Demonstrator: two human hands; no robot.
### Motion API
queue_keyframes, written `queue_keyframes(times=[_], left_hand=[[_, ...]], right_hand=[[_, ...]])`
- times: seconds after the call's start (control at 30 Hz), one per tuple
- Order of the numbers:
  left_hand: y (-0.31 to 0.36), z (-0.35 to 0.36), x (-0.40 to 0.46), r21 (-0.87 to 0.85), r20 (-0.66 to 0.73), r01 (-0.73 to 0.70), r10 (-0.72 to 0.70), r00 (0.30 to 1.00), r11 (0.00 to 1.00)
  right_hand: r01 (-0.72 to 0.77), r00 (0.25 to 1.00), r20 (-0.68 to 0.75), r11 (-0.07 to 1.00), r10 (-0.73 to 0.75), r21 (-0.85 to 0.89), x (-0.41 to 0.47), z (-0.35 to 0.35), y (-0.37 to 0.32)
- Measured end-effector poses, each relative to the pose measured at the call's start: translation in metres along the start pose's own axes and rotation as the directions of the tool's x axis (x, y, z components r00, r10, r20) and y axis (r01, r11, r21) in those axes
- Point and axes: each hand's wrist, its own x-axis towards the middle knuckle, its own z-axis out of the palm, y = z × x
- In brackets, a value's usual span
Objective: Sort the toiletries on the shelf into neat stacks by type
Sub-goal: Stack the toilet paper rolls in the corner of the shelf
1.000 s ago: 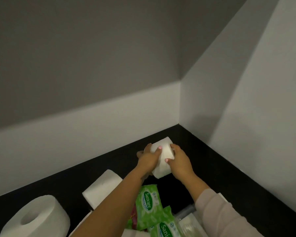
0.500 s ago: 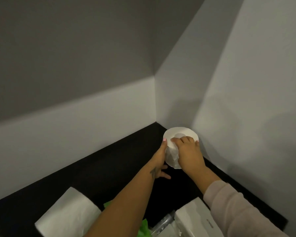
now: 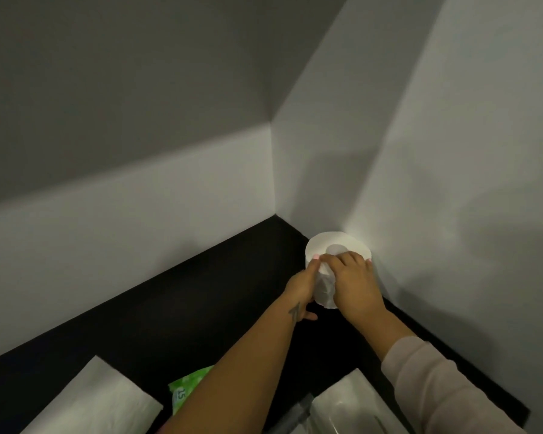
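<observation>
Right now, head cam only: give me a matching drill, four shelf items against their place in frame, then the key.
Items:
1. toilet roll
2. green wipes pack
3. folded white paper pack
4. clear plastic-wrapped pack

Places:
A. bottom left edge of the shelf
B. upright in the far corner, by the right wall, between both hands
C. bottom right, under the sleeved right forearm
D. bottom centre, partly hidden by the bare left forearm

Pairs: 1-B, 2-D, 3-A, 4-C
</observation>
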Motion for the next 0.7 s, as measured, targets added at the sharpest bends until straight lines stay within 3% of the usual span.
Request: queue_keyframes(times=[0.17,0.27,0.4,0.53,0.7], left_hand=[[0.006,-0.004,-0.017,0.106,-0.054,0.018,-0.012,0.998,0.994],[0.008,-0.017,-0.034,0.206,-0.118,-0.033,0.058,0.991,0.978],[0.005,-0.050,-0.069,0.378,-0.167,-0.129,0.204,0.965,0.917],[-0.005,-0.095,-0.118,0.569,-0.221,-0.222,0.407,0.886,0.792],[-0.029,-0.163,-0.174,0.677,-0.296,-0.178,0.485,0.823,0.714]], right_hand=[[-0.003,1.000,0.016,1.000,0.003,-0.017,-0.005,-0.007,-0.003],[-0.036,0.998,0.043,0.999,0.036,0.000,-0.011,-0.015,-0.014],[-0.056,0.997,-0.039,0.977,0.065,0.204,-0.025,-0.029,-0.045],[-0.036,0.983,-0.128,0.830,0.129,0.556,-0.054,-0.039,-0.086],[-0.223,0.973,0.165,0.485,0.161,0.846,-0.097,-0.036,-0.148]])
